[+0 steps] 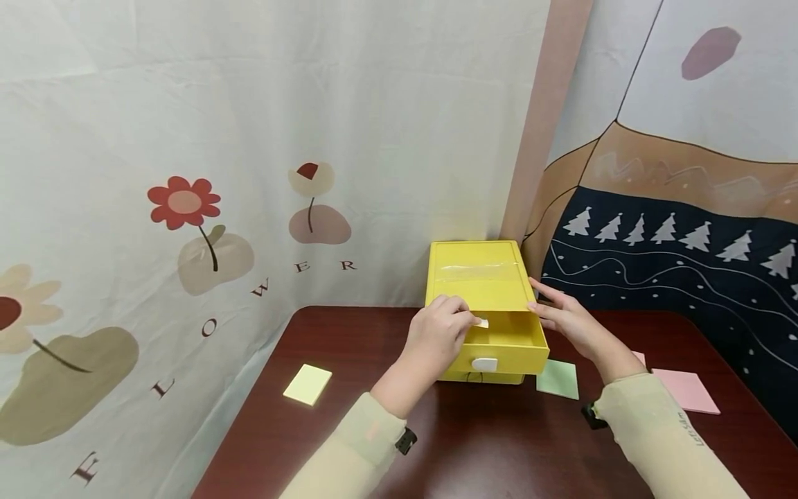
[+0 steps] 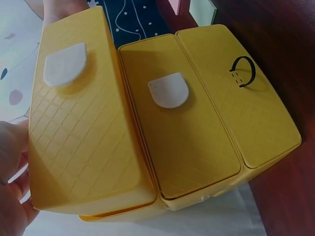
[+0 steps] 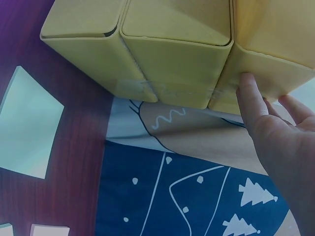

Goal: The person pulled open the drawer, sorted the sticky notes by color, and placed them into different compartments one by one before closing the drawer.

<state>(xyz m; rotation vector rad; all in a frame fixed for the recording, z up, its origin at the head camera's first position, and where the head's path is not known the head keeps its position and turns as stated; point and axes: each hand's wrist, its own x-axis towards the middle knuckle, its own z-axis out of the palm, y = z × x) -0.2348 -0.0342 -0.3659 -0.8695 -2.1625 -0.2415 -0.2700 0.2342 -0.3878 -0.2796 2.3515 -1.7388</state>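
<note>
A yellow drawer cabinet (image 1: 476, 277) stands against the wall, its top drawer (image 1: 508, 357) pulled out. Over that drawer's left side, my left hand (image 1: 439, 333) pinches a small whitish piece (image 1: 481, 323), mostly hidden by the fingers; its kind cannot be made out. The left wrist view shows only part of this hand (image 2: 12, 172) beside the drawer front, which has a white handle (image 2: 65, 65). My right hand (image 1: 570, 322) rests with extended fingers against the cabinet's right side. In the right wrist view its fingertips (image 3: 247, 81) touch the yellow wall.
Right of the cabinet lie a green pad of notes (image 1: 557, 379) and a pink pad (image 1: 687, 390), with another pink edge behind the right wrist. A pale yellow pad (image 1: 308, 384) lies on the left of the dark red table (image 1: 474, 443). Printed curtains (image 1: 374, 138) hang behind.
</note>
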